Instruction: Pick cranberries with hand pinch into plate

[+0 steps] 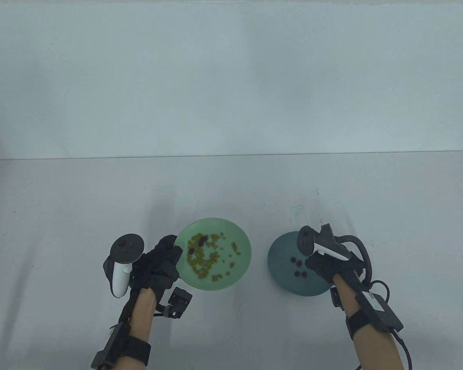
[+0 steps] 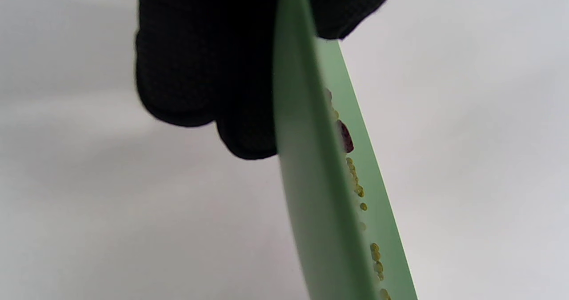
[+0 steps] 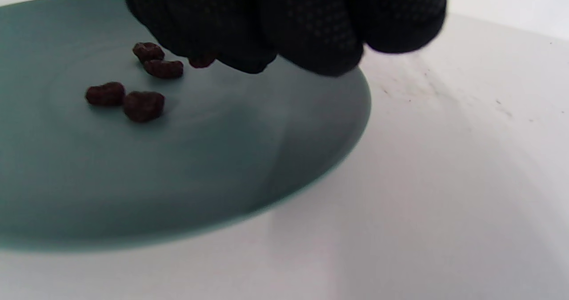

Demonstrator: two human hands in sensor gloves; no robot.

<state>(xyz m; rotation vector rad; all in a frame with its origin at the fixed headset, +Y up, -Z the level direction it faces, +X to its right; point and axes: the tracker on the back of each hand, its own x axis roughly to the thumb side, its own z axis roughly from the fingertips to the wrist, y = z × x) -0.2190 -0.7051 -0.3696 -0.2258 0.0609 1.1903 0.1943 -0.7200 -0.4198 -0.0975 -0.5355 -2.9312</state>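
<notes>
Grey table (image 1: 61, 200) lies bare toward its far edge. Left hand (image 1: 158, 266) grips the green plate (image 1: 239, 266) rim. Right hand (image 1: 326, 264), fingers bunched, pinches a cranberry (image 3: 202, 62) over the teal plate (image 1: 281, 266), beside four cranberries (image 3: 133, 100).

Gloved right hand (image 3: 284, 20) hanging in from top edge, fingers (image 3: 311, 38) curled tight together, low over dark teal plate (image 3: 155, 180). Small dark red bit (image 3: 202, 62) peeking out under fingertips, prob a cranberry, partly hidden so can't confirm grip. 4 cranberries (image 3: 143, 106) lying on plate, left of hand: 2 touching near fingers, 2 more side by side closer to cam. Plate sitting on white table (image 3: 444, 180), few faint specks on surface at right. Shadow of hand across plate center.
</notes>
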